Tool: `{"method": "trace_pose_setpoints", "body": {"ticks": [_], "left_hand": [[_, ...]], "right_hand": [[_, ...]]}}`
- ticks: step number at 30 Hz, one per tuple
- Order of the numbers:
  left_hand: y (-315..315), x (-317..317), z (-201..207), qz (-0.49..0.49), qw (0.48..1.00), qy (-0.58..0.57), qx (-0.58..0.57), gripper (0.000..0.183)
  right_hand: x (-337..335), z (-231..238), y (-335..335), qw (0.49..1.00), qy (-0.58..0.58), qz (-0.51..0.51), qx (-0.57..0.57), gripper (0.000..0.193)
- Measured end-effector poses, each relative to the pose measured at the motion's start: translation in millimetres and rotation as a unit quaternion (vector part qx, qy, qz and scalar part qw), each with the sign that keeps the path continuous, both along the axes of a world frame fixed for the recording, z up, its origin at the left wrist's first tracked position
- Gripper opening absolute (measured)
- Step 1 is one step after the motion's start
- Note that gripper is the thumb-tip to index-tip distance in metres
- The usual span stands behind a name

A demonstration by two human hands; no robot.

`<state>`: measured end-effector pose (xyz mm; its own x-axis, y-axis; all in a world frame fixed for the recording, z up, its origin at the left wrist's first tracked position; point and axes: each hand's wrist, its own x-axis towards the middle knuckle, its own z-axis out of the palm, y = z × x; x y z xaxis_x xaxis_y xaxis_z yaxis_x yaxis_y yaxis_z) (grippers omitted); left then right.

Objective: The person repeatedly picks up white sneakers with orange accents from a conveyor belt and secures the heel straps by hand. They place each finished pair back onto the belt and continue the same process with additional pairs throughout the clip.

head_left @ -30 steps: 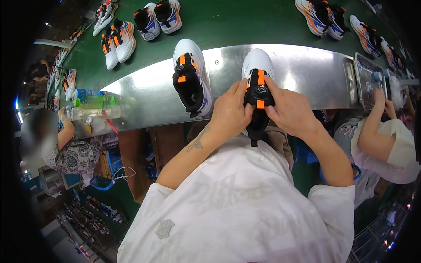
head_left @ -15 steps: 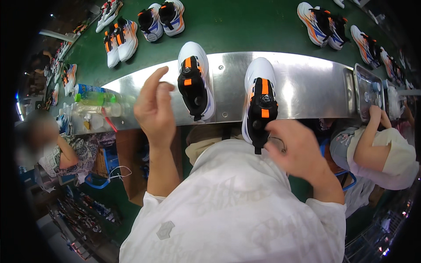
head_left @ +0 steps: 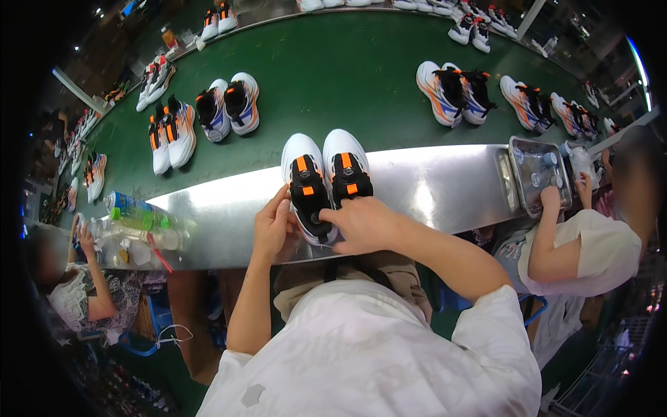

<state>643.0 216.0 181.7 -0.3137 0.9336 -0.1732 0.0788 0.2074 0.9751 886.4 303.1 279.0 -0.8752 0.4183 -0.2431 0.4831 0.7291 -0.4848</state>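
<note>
A pair of white sneakers with black uppers and orange tabs stands side by side, toes away from me, on the metal work surface. Against the outer side of the left sneaker (head_left: pixel 303 182) my left hand (head_left: pixel 274 228) is closed near the heel, fingertips on the shoe. My right hand (head_left: pixel 367 226) reaches across from the right, its bent fingers at the left sneaker's heel opening and thumb lower, closed on the heel edge. This hand covers the rear of the right sneaker (head_left: pixel 347 167). Both shoes touch or nearly touch.
Beyond the metal work surface (head_left: pixel 445 181) lies a green conveyor belt (head_left: pixel 333 76) with several sneaker pairs. Plastic bottles (head_left: pixel 142 221) lie at left. A metal tray (head_left: pixel 535 170) with small jars stands at right. People sit on both sides.
The two sneakers, earlier apart, now stand together. My left hand has come down to the left shoe's side. My right hand has moved left to that shoe's heel. The view has shifted.
</note>
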Motion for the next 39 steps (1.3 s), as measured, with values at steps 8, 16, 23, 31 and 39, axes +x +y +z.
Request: {"method": "trace_pose_setpoints", "body": {"ticks": [8,16,23,31,39], "left_hand": [[14.4,10.8,-40.4,0.097,0.971,0.192,0.103,0.027],[11.4,17.6,-30.8,0.096,0.965,0.213,0.122,0.021],[27.9,38.3,-17.3,0.093,0.934,0.316,0.141,0.015],[26.4,41.5,-18.2,0.105,0.927,0.331,0.142,0.013],[25.6,39.7,-24.8,0.106,0.927,0.32,0.162,0.019]], "right_hand": [[-41.4,-9.0,133.3,0.986,0.03,-0.072,0.148,0.041],[-14.3,27.3,249.1,0.969,-0.004,-0.177,0.172,0.047],[235.6,-15.9,352.8,0.904,-0.342,-0.242,0.086,0.089],[258.8,-74.5,328.6,0.951,-0.144,-0.219,0.166,0.067],[168.2,-22.3,221.5,0.961,-0.029,-0.258,0.093,0.056]]}}
